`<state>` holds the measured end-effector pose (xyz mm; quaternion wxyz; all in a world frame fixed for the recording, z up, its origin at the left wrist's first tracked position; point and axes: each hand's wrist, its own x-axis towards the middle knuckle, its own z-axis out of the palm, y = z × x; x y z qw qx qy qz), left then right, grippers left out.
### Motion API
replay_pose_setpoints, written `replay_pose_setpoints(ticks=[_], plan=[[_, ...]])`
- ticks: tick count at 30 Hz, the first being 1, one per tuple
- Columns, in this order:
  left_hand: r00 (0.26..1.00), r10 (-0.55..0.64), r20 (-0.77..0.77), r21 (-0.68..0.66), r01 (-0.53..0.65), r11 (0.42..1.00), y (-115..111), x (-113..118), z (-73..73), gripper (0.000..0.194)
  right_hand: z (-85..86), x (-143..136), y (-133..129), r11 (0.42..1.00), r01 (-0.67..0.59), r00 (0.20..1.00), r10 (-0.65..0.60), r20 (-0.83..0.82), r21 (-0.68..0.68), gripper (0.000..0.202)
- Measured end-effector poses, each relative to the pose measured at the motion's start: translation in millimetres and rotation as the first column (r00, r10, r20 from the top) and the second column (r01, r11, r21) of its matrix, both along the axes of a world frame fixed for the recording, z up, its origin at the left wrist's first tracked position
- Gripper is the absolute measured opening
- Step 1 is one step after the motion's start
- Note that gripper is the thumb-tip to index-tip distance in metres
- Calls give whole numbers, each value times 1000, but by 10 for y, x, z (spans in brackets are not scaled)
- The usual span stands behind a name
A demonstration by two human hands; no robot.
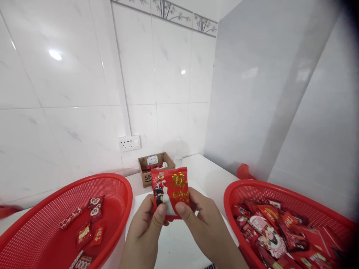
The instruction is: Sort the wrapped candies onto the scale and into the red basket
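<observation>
A red candy packet with a printed wedding couple and gold lettering is held up, face toward me, above the white table. My left hand grips its lower left side, thumb on the front. On the lower right side my right hand does the same, its thumb also pressed on the front. The fingers behind the packet are mostly hidden. To the left stands a red basket with several wrapped sweets spread over its bottom. Another red basket, heaped with wrapped sweets, stands at the right.
Behind the packet, an open cardboard box with red items inside stands near the tiled wall. A socket strip is fixed to that wall. A red bag-like object lies behind the right basket. A grey wall bounds the right side.
</observation>
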<state>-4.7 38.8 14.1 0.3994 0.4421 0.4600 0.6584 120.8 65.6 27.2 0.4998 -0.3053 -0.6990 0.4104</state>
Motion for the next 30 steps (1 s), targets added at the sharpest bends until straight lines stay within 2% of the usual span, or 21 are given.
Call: replay_pose_setpoints(ticks=[6,12,16,20,22,30], plan=[[999,-51,-10,-9,51,999,-7,19,5,37,33,43,-15,997,70,997,-70,30,-14,33],[996,68,66,-71,-63,996,-20,39,-14,43,-56,63,15,983,158,965,-175,196,98,38],[996,7,87,-36,-4,999,-3,18,-14,41,-59,73,13,984,158,964,-171,205,82,40],[993,-94,75,-10,95,995,8,-4,-6,40,-35,85,7,993,112,984,-117,133,47,31],[988,-123,96,-10,124,992,1,13,7,40,-32,91,4,991,128,985,-131,111,40,30],[985,-114,129,-17,117,993,-21,51,35,41,-48,88,-2,987,158,974,-163,156,40,34]])
